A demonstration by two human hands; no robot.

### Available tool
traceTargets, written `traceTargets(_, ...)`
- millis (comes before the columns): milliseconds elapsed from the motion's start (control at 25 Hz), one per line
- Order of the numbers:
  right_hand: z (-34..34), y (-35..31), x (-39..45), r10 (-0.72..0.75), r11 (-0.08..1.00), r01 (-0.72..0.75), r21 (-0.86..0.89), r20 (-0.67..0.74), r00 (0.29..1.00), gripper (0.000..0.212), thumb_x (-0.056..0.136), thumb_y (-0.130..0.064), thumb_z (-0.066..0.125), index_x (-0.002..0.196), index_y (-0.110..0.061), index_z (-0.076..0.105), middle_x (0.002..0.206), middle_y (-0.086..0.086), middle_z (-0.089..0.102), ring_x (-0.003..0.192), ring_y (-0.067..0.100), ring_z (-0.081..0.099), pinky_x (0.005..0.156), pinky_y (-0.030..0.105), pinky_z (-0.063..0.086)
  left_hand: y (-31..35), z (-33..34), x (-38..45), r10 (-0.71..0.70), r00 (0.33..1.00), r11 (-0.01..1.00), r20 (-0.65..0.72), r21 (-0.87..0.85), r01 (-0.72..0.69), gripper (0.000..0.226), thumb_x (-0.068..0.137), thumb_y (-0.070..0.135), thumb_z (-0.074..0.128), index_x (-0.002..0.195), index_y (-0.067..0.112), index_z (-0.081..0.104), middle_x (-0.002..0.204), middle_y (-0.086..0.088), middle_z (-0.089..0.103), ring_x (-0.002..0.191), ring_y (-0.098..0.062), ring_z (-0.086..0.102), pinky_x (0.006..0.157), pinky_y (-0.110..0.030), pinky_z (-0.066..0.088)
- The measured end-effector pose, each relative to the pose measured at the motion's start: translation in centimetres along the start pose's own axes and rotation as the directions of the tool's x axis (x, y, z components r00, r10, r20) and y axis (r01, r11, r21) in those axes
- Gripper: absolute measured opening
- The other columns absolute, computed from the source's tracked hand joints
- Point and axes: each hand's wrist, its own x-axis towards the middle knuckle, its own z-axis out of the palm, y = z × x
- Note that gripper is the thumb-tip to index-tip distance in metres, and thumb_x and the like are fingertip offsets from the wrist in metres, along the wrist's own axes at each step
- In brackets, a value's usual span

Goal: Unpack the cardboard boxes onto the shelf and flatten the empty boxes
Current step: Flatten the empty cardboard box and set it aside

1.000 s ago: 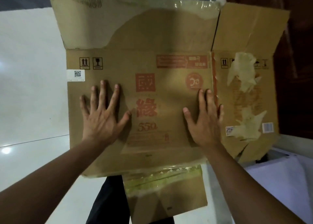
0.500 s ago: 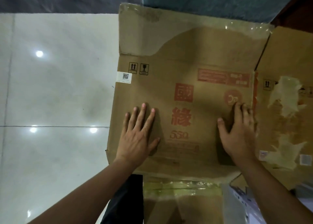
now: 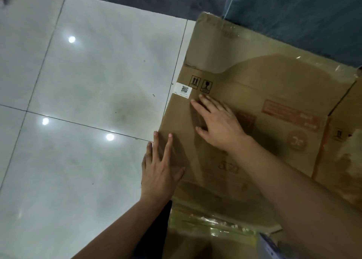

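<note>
Glossy white tiled floor [image 3: 88, 82], dark grout lines; flattened cardboard box [image 3: 274, 78] lying directly on it.

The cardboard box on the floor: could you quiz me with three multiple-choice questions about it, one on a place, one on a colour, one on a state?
1. Where is the left hand?
A. at the left edge of the cardboard box
B. on the far flap
C. off the box entirely

2. What colour is the QR label?
A. red
B. white
C. green

3. What state is the box in?
A. standing upright, sealed
B. pressed flat on the tiled floor
C. held in the air

Answers: 1 A, its fingers lie along the left edge. 2 B, the sticker is white with dark code. 3 B, the printed panel lies flat under the left hand and the right hand, both open-palmed.
</note>
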Motion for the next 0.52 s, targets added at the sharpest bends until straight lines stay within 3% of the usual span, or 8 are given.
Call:
traceTargets(160, -2.7, -1.8, 5.0, -0.231, 0.933, 0.271, -0.238, 0.186, 0.955, 0.112, 0.086, -0.024, 0.075, 0.16, -0.037, -0.008, 0.17, -0.005, -0.009, 0.156, 0.016, -0.007, 0.125, 0.05, -0.004, 0.0, -0.6, 0.5, -0.103, 0.995, 0.988, 0.018, -0.114, 0.104, 0.118, 0.079, 0.07, 0.066, 0.155, 0.041, -0.019, 0.168, -0.002, -0.007, 0.143, -0.038, 0.032, 0.111, -0.054, 0.038)
traceTargets(320, -4.2, -3.7, 8.7, -0.266, 0.749, 0.433, -0.502, 0.37, 0.89, 0.121, 0.075, -0.027, 0.084, 0.161, -0.03, -0.001, 0.17, 0.002, -0.009, 0.155, 0.02, -0.013, 0.123, 0.059, -0.005, -0.3, -1.4, 1.0, -0.153, 0.987, 0.973, 0.052, -0.164, 0.16, 0.131, 0.071, 0.068, 0.076, 0.157, 0.035, -0.017, 0.165, -0.002, 0.016, 0.132, -0.037, 0.045, 0.106, -0.054, 0.044)
traceTargets(400, -4.5, -4.4, 9.4, -0.243, 0.711, 0.456, -0.535, 0.422, 0.874, 0.112, 0.072, -0.033, 0.086, 0.158, -0.027, 0.016, 0.169, 0.005, 0.004, 0.156, 0.022, -0.007, 0.122, 0.062, -0.003, -0.4, -1.6, 1.3, -0.15, 0.986, 0.971, 0.075, -0.174, 0.162, 0.133, 0.069, 0.067, 0.078, 0.157, 0.037, -0.018, 0.158, -0.005, 0.03, 0.127, -0.035, 0.048, 0.105, -0.051, 0.044)
traceTargets(520, -5.5, -5.2, 9.4, -0.28, 0.671, 0.482, -0.564, 0.409, 0.869, 0.099, 0.068, -0.034, 0.088, 0.148, -0.02, 0.032, 0.155, 0.011, 0.034, 0.151, 0.029, 0.021, 0.123, 0.059, 0.0, -0.5, -1.9, 1.0, -0.164, 0.982, 0.966, 0.092, -0.187, 0.179, 0.134, 0.066, 0.073, 0.076, 0.152, 0.046, -0.024, 0.136, -0.008, 0.05, 0.114, -0.029, 0.052, 0.1, -0.047, 0.048)
